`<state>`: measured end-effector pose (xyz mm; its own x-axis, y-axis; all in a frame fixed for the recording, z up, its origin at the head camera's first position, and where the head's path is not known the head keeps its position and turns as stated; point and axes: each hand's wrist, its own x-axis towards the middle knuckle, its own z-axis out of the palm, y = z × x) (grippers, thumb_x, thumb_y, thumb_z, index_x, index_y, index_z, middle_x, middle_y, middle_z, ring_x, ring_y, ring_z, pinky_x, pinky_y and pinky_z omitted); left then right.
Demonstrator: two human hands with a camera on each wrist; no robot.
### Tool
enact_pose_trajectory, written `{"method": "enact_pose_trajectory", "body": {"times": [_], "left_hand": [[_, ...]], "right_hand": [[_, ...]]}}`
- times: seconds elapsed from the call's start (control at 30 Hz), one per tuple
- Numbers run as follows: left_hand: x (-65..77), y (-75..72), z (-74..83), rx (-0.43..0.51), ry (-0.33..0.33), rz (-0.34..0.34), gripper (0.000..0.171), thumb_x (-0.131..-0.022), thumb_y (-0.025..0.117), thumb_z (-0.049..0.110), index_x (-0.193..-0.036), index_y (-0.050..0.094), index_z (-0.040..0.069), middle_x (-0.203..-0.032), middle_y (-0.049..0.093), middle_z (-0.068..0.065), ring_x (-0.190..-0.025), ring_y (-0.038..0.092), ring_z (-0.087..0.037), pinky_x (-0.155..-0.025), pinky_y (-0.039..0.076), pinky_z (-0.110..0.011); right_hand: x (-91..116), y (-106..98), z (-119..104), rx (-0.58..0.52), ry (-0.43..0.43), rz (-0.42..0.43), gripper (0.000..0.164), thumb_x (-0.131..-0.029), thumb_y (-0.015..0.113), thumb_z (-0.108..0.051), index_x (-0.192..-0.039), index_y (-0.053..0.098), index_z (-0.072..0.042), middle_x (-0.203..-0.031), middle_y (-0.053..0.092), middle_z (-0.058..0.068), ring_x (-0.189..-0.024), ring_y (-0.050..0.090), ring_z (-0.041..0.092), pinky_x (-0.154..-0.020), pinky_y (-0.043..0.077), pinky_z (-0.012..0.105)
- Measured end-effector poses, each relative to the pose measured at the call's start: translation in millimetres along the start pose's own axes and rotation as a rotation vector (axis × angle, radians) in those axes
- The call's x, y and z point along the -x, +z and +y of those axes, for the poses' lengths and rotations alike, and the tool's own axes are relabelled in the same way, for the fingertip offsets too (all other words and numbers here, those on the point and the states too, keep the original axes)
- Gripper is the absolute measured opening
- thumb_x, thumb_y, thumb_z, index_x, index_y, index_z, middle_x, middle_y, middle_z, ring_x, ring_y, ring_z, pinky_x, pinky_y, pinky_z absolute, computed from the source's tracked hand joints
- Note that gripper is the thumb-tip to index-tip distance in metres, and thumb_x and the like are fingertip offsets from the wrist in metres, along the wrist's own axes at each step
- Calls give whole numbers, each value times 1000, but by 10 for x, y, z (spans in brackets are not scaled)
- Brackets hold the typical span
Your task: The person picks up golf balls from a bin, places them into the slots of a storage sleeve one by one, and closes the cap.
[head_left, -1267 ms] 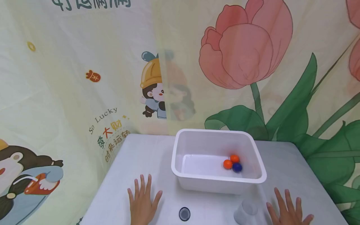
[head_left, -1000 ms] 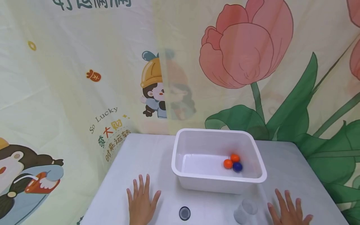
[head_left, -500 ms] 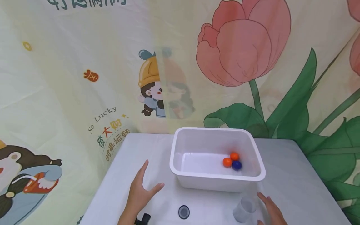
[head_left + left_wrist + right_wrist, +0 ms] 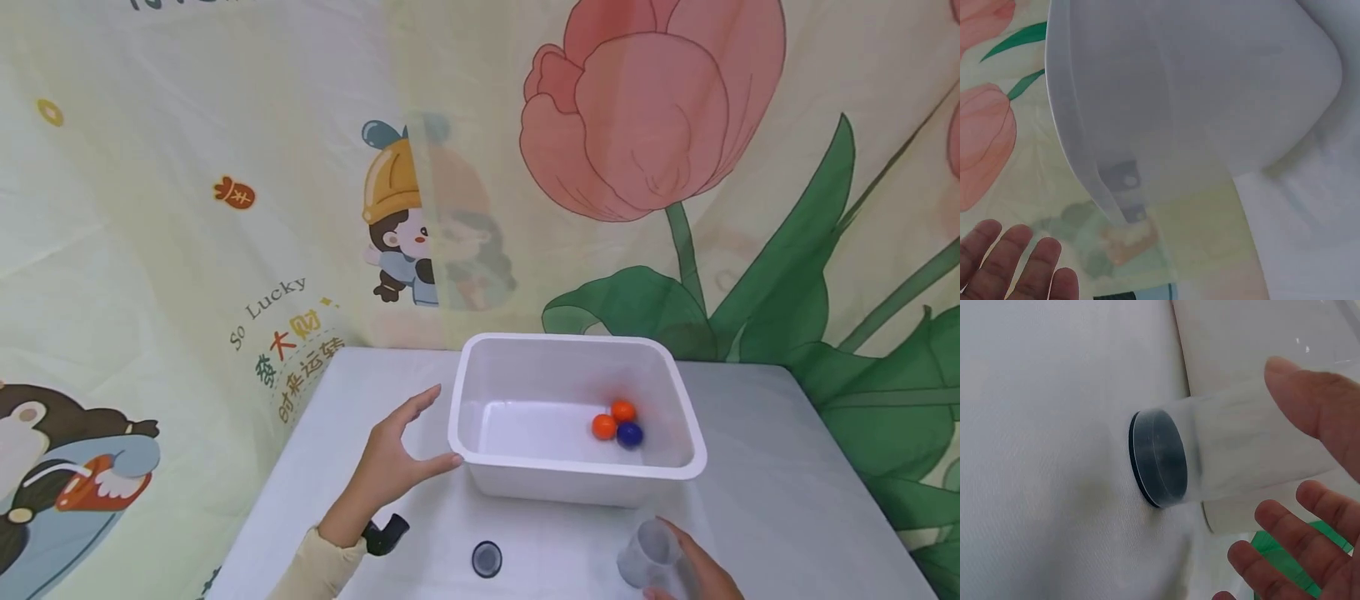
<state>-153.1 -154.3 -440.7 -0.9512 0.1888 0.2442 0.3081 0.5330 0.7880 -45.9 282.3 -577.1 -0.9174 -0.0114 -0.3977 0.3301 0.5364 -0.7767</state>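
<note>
My left hand is held beside the left end of a white plastic basin, thumb and fingers spread apart. The thumb tip is close to the rim; whether it touches I cannot tell. In the left wrist view the fingers are apart from the basin's wall. A clear cylindrical container with a dark base stands upright on the table. My right hand is around its right side, thumb across it and fingers loosely bent. In the right wrist view a gap shows between the fingers and the container.
Two orange balls and a dark blue ball lie inside the basin on the right. A small round dark-rimmed disc lies on the white table. A printed cloth hangs behind.
Both hands have left their flat pose on the table. The left hand has turned and moved up and right to the basin. The right hand has moved left to the clear container.
</note>
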Motion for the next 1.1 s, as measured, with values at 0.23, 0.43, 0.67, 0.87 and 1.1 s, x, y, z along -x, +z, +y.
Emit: {"method": "enact_pose_trajectory", "body": {"times": [0.23,0.43,0.67,0.87,1.1], "left_hand": [[-251,9,217,-10,56,-69,94,-76,102,24,-157,56,6,-156,60,-10,-137,63,-34,-111,54,-54],[-449,7,371,-22,103,-142,89,-77,101,22,-154,59,6,-150,65,-14,-132,66,-39,-108,57,-52],[-648,40,542,-48,121,-216,88,-78,100,25,-154,59,6,-151,64,-13,-130,66,-37,-108,57,-55],[-809,91,612,-45,187,-255,84,-79,99,24,-152,62,7,-150,66,-12,-130,68,-35,-110,56,-48],[-997,185,633,-48,204,-315,81,-80,99,23,-151,63,8,-149,66,-9,-132,67,-32,-113,54,-44]], "right_hand": [[-43,68,-33,-6,-30,68,108,-73,101,-35,-160,45,-2,-143,66,13,-130,62,32,-113,44,71],[-73,110,-21,19,-45,104,106,-71,102,-37,-156,50,-1,-141,68,14,-132,63,38,-113,46,69],[-129,162,0,51,4,115,107,-69,103,-41,-154,52,1,-137,70,14,-128,64,38,-111,47,68],[-129,200,6,33,21,104,110,-70,102,-42,-158,50,-1,-141,68,16,-134,61,43,-112,46,68],[-94,235,37,21,16,94,96,-75,100,-40,-150,57,0,-134,71,13,-132,62,44,-112,46,69]]}}
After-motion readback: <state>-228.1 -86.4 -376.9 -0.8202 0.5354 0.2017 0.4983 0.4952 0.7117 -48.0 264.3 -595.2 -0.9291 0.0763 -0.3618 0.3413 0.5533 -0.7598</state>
